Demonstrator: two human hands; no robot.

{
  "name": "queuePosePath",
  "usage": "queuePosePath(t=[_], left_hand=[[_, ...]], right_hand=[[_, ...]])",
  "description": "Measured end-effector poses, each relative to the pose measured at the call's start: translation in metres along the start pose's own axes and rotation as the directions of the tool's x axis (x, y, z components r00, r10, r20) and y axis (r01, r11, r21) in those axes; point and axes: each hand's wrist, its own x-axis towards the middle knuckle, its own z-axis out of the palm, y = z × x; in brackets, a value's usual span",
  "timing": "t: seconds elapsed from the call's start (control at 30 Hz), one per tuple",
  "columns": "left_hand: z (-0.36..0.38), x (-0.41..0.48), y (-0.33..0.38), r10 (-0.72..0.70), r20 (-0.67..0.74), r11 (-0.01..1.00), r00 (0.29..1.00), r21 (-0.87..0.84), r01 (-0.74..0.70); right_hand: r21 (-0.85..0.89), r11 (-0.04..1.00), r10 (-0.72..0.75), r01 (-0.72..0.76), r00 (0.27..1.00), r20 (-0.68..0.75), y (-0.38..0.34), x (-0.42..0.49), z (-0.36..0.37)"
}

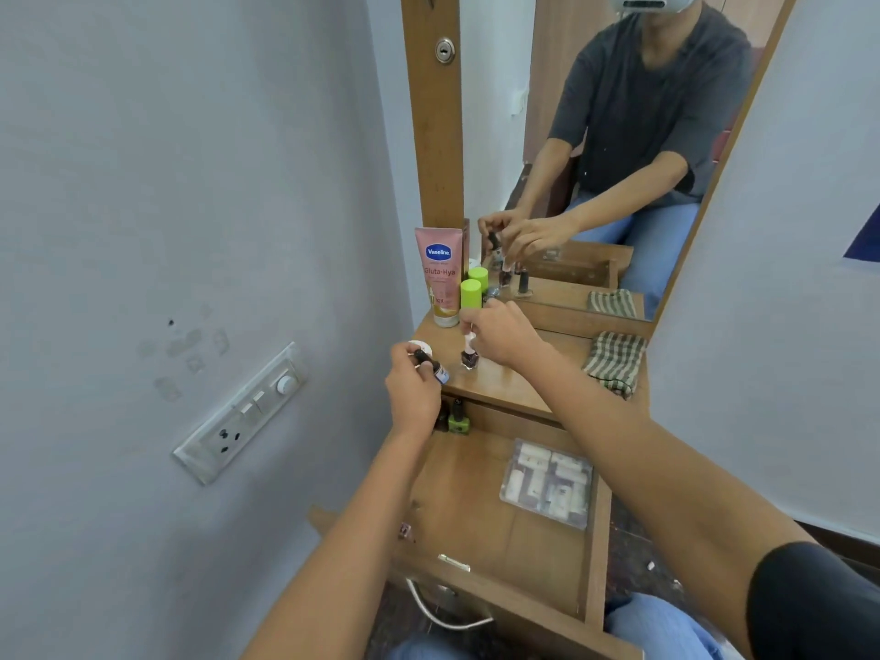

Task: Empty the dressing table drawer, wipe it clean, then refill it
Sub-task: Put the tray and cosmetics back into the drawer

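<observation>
The wooden drawer (481,497) stands pulled open below the dressing table top (514,373). Inside it lie a clear plastic box (547,483) of small items and a green nail polish bottle (458,419) at the back. My left hand (412,393) grips a small dark-capped bottle (431,364) at the table's left edge. My right hand (500,338) pinches the white cap of a dark nail polish bottle (469,357) standing on the table top.
A pink Vaseline tube (440,273) and a lime-green capped bottle (470,293) stand at the back left by the mirror (619,135). A checked cloth (614,362) lies on the right of the top. A switch panel (243,412) is on the left wall.
</observation>
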Motion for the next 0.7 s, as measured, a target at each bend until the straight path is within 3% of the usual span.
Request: queuePosePath(t=[0.23, 0.4, 0.7], left_hand=[[-0.008, -0.027, -0.013, -0.082, -0.002, 0.996, 0.997, -0.025, 0.082], [-0.009, -0.043, -0.031, -0.12, -0.04, 0.993, 0.992, -0.022, 0.119], [-0.02, -0.055, -0.048, -0.028, -0.113, 0.992, 0.993, 0.116, 0.041]], right_hand=[[0.004, 0.999, -0.053, 0.053, 0.996, -0.078, -0.004, -0.028, 0.003], [0.363, 0.932, 0.046, 0.008, 0.989, -0.138, -0.02, -0.064, 0.014], [0.417, 0.904, 0.065, -0.098, 0.994, 0.092, -0.046, -0.098, 0.096]])
